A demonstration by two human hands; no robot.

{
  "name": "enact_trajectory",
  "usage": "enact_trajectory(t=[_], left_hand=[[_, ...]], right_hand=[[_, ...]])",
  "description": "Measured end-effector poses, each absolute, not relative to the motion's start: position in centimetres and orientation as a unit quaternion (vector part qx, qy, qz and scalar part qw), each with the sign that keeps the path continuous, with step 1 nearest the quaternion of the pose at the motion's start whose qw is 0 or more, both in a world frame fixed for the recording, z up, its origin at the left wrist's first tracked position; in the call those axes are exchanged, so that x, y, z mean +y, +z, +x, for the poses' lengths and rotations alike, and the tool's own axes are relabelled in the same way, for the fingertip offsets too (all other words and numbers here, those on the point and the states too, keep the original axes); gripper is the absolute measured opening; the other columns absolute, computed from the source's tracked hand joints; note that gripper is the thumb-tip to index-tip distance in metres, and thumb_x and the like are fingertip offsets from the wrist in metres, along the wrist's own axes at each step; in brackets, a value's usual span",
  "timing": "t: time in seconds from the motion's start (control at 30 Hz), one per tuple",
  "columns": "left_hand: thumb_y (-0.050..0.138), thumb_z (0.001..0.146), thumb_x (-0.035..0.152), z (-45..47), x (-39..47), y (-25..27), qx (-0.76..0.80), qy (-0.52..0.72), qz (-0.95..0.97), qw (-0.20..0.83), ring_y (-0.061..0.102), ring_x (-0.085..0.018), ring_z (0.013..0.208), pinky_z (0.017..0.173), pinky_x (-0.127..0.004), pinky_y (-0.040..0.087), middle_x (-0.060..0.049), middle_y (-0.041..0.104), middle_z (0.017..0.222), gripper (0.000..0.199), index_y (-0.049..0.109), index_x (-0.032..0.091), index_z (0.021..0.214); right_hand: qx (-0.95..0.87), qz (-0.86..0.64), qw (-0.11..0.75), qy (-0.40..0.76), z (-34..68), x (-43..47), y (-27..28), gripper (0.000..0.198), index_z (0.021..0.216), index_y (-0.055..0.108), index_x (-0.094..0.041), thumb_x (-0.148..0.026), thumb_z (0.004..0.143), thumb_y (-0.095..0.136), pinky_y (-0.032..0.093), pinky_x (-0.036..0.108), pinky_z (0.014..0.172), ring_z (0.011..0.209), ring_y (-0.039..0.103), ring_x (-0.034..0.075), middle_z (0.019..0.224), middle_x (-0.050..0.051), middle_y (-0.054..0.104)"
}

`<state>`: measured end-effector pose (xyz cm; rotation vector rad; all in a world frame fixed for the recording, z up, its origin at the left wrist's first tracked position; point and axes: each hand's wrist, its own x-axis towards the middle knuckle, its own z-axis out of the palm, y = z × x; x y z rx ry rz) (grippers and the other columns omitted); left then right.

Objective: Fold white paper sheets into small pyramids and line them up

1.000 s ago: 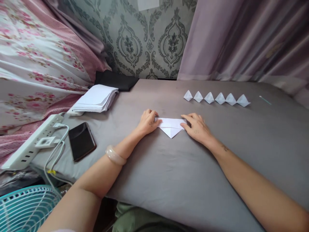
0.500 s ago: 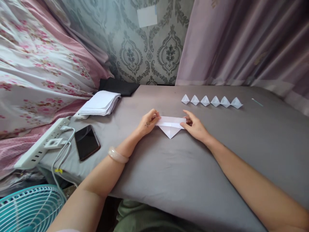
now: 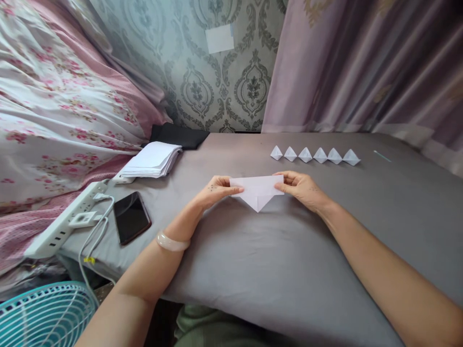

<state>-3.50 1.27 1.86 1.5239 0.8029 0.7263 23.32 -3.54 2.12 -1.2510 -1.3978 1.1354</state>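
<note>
Between my hands is a folded sheet of white paper [image 3: 257,191], with a straight band along its top and a triangular point toward me. My left hand [image 3: 219,187] pinches the band's left end, thumb in front and fingers behind. At the right end my right hand [image 3: 297,187] grips it the same way, its fingertips partly hidden behind the paper. Beyond my right hand, several small folded paper boats [image 3: 305,154] stand in a row on the grey cloth.
Left of my arm lie a phone [image 3: 132,218] and a stack of white paper [image 3: 150,160]. A white power strip [image 3: 67,219] with cables runs along the left edge, above a teal fan [image 3: 47,313]. A thin stick [image 3: 382,156] lies at the far right.
Both hands now pinch the paper's ends with thumbs in front, and the top band faces me flatter and more fully. My right index finger, raised before, has come down behind the paper.
</note>
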Motion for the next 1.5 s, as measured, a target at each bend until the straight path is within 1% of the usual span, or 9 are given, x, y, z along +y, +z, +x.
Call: enact_trajectory(t=[0.13,0.3,0.43,0.57,0.7,0.87,1.07,1.23,1.5], left_hand=[[0.074,0.073,0.041,-3.9,1.2,2.5,0.318,0.305,0.734,0.517,0.062,-0.017,0.079,0.076,-0.031,0.049,-0.007,0.070,0.084,0.029,0.072,0.013,0.083],[0.060,0.087,0.039,-3.8,0.4,3.5,0.311,0.400,0.845,0.170,0.059,-0.017,0.084,0.081,-0.032,0.047,-0.009,0.067,0.092,0.024,0.069,0.018,0.082],[0.040,0.096,0.032,-3.7,0.6,3.0,0.306,0.276,0.909,-0.058,0.056,-0.018,0.086,0.080,-0.034,0.042,-0.011,0.067,0.095,0.030,0.067,0.019,0.089],[0.030,0.097,0.019,-3.2,1.4,1.8,0.275,0.165,0.937,-0.140,0.054,-0.019,0.084,0.077,-0.033,0.040,-0.011,0.066,0.094,0.036,0.064,0.016,0.087],[0.032,0.096,0.017,-2.6,1.6,1.1,0.253,0.105,0.956,-0.104,0.055,-0.019,0.084,0.077,-0.033,0.040,-0.012,0.064,0.092,0.033,0.064,0.014,0.087],[0.036,0.096,0.026,-3.1,1.4,0.7,0.300,0.137,0.941,0.074,0.058,-0.018,0.092,0.081,-0.031,0.044,-0.010,0.064,0.098,0.032,0.067,0.017,0.096],[0.057,0.084,0.039,-3.1,1.9,0.2,0.448,0.197,0.833,0.259,0.057,-0.015,0.072,0.069,-0.027,0.044,-0.006,0.064,0.086,0.027,0.069,0.016,0.078],[0.063,0.078,0.043,-2.8,2.0,0.5,0.501,0.206,0.787,0.294,0.053,-0.014,0.068,0.064,-0.026,0.041,-0.004,0.060,0.080,0.030,0.065,0.014,0.071],[0.060,0.079,0.038,-2.9,2.0,1.0,0.492,0.202,0.786,0.314,0.051,-0.014,0.070,0.063,-0.026,0.038,-0.004,0.059,0.078,0.028,0.064,0.013,0.067]], right_hand=[[-0.648,-0.511,0.376,0.421,24.2,-3.9,3.6,0.037,0.089,0.071,-0.018,-0.046,0.065,0.076,0.050,0.034,0.076,0.079,0.064,0.019,0.085,0.005,0.071],[-0.774,-0.491,0.334,0.218,24.5,-4.6,5.4,0.022,0.084,0.071,-0.022,-0.042,0.081,0.063,0.046,0.034,0.077,0.078,0.060,0.018,0.085,0.004,0.069],[-0.842,-0.475,0.254,-0.033,23.9,-4.7,4.7,0.026,0.088,0.071,-0.023,-0.024,0.092,0.045,0.040,0.037,0.085,0.085,0.058,0.019,0.092,0.006,0.068],[-0.851,-0.473,0.170,-0.154,23.3,-4.3,2.2,0.035,0.087,0.070,-0.020,-0.008,0.090,0.038,0.036,0.034,0.082,0.082,0.055,0.018,0.091,0.007,0.068],[-0.859,-0.483,0.127,-0.113,23.4,-4.2,0.4,0.031,0.090,0.070,-0.017,-0.009,0.090,0.040,0.037,0.033,0.078,0.082,0.056,0.018,0.092,0.008,0.067],[-0.807,-0.556,0.192,0.057,24.1,-4.3,0.3,0.022,0.089,0.071,-0.023,-0.025,0.089,0.049,0.041,0.029,0.073,0.081,0.060,0.016,0.096,0.004,0.068],[-0.713,-0.633,0.239,0.183,24.9,-3.4,0.3,0.026,0.068,0.071,-0.023,-0.042,0.080,0.058,0.043,0.029,0.065,0.070,0.059,0.016,0.086,0.003,0.068],[-0.668,-0.654,0.235,0.267,25.1,-3.0,1.0,0.026,0.065,0.069,-0.021,-0.042,0.076,0.059,0.045,0.029,0.067,0.074,0.061,0.017,0.089,0.005,0.068],[-0.675,-0.653,0.230,0.254,25.2,-2.9,1.0,0.028,0.060,0.067,-0.019,-0.042,0.074,0.060,0.045,0.029,0.069,0.071,0.058,0.015,0.090,0.005,0.065]])
